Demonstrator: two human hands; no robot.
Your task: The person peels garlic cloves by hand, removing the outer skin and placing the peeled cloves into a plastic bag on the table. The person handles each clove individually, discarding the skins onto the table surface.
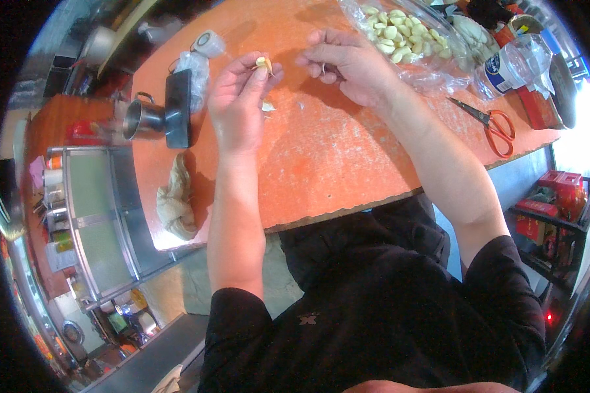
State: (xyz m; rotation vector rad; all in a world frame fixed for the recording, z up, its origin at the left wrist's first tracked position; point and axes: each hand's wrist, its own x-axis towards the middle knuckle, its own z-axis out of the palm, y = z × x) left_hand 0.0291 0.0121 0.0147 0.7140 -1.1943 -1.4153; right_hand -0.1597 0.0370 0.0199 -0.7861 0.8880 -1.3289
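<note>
Between the thumb and fingers of my left hand point(238, 98) is a garlic clove point(263, 63), its pale flesh showing and some skin hanging off it. My right hand point(349, 66) hovers to the right of it, apart from the clove, with its fingers curled. A thin whitish sliver point(324, 68) shows by those fingers; whether they grip it is unclear. Below the left hand, a scrap of garlic skin point(268, 106) lies on the orange tabletop point(324, 152). Beyond my right hand, a clear plastic bag point(423, 69) holds several peeled garlic cloves point(398, 34).
Orange-handled scissors point(499, 132) lie right of my right forearm, near a plastic bottle point(509, 69). To the left are a black phone-like slab point(178, 109), a metal cup point(142, 118), a white roll point(210, 44) and a crumpled cloth point(177, 201). The table's front edge is chipped.
</note>
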